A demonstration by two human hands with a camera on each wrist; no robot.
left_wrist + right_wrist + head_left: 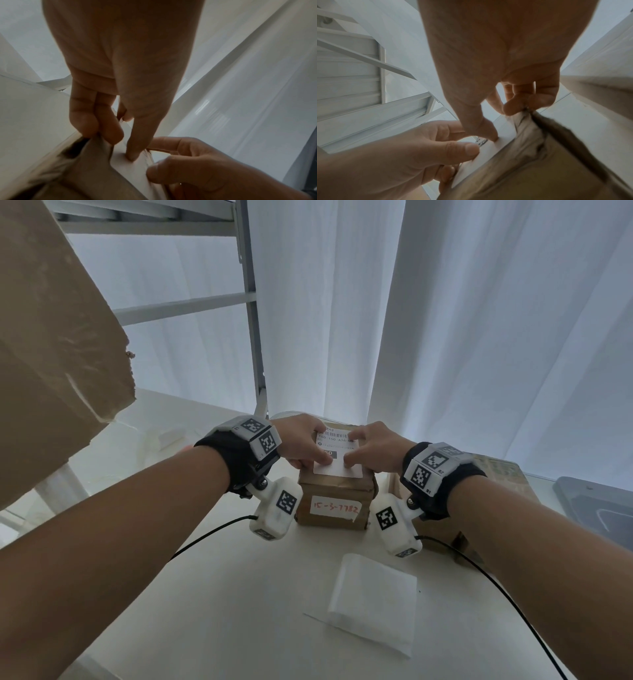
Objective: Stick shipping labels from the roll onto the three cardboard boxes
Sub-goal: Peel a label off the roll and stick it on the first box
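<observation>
A small cardboard box (pixel 335 486) stands on the white table, with a white tag in red handwriting on its front. On its top lies a white shipping label (pixel 337 470) with a barcode. My left hand (pixel 313 446) covers the label's left side. Its thumb (pixel 132 155) presses the paper and its fingers (pixel 96 124) rest bent at the box's left edge. My right hand (pixel 363 448) mirrors it on the right, thumb (pixel 489 135) on the label and fingers (pixel 513 108) at the box edge. Neither hand lifts anything. I cannot see the label roll.
A second, flatter cardboard box (pixel 496 470) lies behind my right wrist. A large cardboard box (pixel 51 337) looms at the upper left. A white sheet (pixel 373 601) lies on the table in front. A grey object (pixel 596 508) sits at the right edge, white curtains behind.
</observation>
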